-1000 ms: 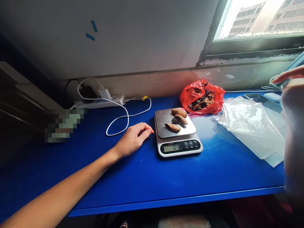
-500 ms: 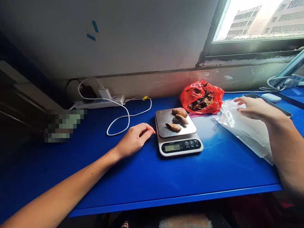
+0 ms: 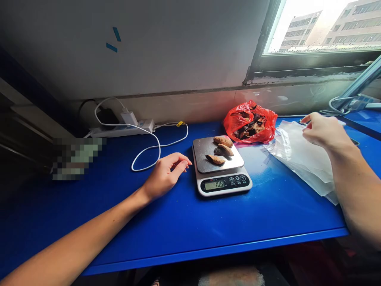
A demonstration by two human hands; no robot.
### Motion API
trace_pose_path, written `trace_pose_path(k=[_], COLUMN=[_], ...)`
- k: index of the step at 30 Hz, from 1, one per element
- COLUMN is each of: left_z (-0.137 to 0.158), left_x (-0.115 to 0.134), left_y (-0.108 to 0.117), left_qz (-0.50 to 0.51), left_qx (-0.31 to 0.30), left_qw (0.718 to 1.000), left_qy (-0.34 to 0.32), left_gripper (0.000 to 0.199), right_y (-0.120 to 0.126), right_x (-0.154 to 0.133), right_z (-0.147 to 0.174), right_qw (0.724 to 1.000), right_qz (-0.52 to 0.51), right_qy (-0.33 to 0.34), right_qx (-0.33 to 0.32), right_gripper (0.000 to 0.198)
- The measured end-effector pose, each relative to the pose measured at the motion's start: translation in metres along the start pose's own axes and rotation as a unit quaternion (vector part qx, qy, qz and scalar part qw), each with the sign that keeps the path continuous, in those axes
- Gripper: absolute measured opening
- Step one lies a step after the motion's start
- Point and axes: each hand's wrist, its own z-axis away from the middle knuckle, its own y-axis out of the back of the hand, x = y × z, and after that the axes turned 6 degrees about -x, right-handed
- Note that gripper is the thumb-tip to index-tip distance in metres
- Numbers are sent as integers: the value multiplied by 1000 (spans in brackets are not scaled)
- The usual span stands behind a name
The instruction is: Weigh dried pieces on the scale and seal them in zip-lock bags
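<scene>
Hands first. Left hand [image 3: 166,172], centre-left of the frame: loosely curled on the table, nothing seen in it, fingertips just beside the scale; place much as it was a second ago. Right hand [image 3: 323,133], right of centre: fingers bent, thumb near forefinger. Changed: a second back it was up at the right edge of the frame; now it has come in over the clear bags. Cannot tell whether it grips one; fingertips partly hidden. Meaning: bags are what this hand attends to now, while neither hand is on the load being weighed.

Grey wall [image 3: 178,43] across the top; blue table [image 3: 178,234] below it, filling the middle and lower frame. Window [image 3: 315,28], upper right.

Clear bags [image 3: 306,163], lying flat in an overlapping stack at right, under the hand and wrist. Scale [image 3: 205,165] near centre. Red bag [image 3: 230,123] just behind it, gaping, heaped with brown scraps [image 3: 253,126].

Power strip [image 3: 119,129] at left by the wall; white cable [image 3: 160,149] looping forward.

Smallest: three brown pieces [image 3: 223,141], toward the right of the scale's plate, undisturbed. Display [image 3: 214,185] seems to read 10.6, against about 10.5 a second ago; near steady, I judge.
</scene>
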Motion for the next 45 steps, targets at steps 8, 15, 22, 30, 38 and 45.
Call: trace_pose_path(k=[8,15,22,30,38,45], left_z=[8,10,19,19,16,15], left_x=[10,12,27,31,36,45], left_y=[8,5,-5,-11,-15,-18], left_qz=[40,54,147,108,149,216], left_qx=[138,123,-61,-167,-172,-153], left_qw=[980,983,987,978,974,964], left_qy=[-137,-128,-28,-67,-10,-3], left_gripper=[14,13,20,21,21,19], right_y=[67,53,26,21,14,10], right_x=[-7,-125,-178,-182,-190,-191], right_z=[53,123,174,178,183,185], right_qw=[935,789,707,717,707,679], right_qz=[-259,-442,-491,-513,-567,-588], right_qy=[220,424,453,397,324,327], right_qx=[103,-47,-232,-255,-272,-293], right_gripper=[20,27,27,23,17,23])
